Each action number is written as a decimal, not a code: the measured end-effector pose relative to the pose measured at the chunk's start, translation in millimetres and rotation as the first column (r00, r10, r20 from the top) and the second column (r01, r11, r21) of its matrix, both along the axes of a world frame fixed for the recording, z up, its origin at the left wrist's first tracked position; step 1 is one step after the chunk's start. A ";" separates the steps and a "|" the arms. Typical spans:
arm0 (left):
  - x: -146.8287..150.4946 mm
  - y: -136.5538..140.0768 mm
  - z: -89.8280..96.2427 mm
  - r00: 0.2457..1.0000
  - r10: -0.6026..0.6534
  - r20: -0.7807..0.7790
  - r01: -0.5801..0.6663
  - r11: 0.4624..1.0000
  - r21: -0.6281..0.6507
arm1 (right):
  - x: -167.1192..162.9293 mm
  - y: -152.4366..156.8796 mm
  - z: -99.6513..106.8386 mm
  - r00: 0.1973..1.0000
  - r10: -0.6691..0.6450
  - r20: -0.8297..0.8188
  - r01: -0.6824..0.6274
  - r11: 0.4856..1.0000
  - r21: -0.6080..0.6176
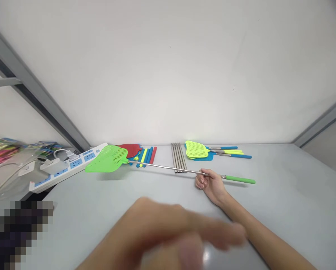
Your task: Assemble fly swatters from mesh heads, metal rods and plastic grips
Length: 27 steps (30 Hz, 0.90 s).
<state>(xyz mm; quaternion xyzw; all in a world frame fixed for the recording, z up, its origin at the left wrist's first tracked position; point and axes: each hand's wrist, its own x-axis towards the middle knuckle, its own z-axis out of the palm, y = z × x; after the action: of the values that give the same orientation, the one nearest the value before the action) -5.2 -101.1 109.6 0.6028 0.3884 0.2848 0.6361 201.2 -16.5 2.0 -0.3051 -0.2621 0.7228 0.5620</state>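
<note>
My right hand is closed around the metal rod of a green fly swatter, just left of its green grip. The rod runs leftward across the table to the perforated head, which is held above the surface near the power strip. Close to the camera, my left hand looks large and blurred. Its fingers are stretched to the right with the thumb below, and nothing shows in them. Behind the rod lies a row of bare metal rods, and left of these are several coloured handles.
Assembled fly swatters with yellow and blue parts lie back right. Red and blue swatter heads are back left. A white power strip with plugs runs along the left edge, beside plastic-wrapped packs. A wall closes off the table's back.
</note>
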 end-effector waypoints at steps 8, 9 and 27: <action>39.8 72.8 -55.7 0.995 0.089 -0.050 -0.093 0.991 -0.097 | -0.1 -2.4 1.7 0.999 0.013 0.039 -0.015 0.999 0.036; 40.2 77.6 -67.4 0.994 0.106 -0.037 -0.110 0.989 -0.095 | -0.3 -2.9 1.1 0.999 0.019 0.038 -0.021 0.999 0.038; 36.5 79.0 -80.5 0.996 -0.047 0.077 0.045 0.999 0.020 | -31.2 -26.5 8.5 0.928 0.362 0.091 -0.370 0.925 0.090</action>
<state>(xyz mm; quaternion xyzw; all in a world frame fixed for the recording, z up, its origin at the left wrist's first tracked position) 31.3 -22.1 29.1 0.6060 0.3469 0.2967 0.6515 170.0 -43.0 10.5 -0.2469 -0.3725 0.7886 0.4224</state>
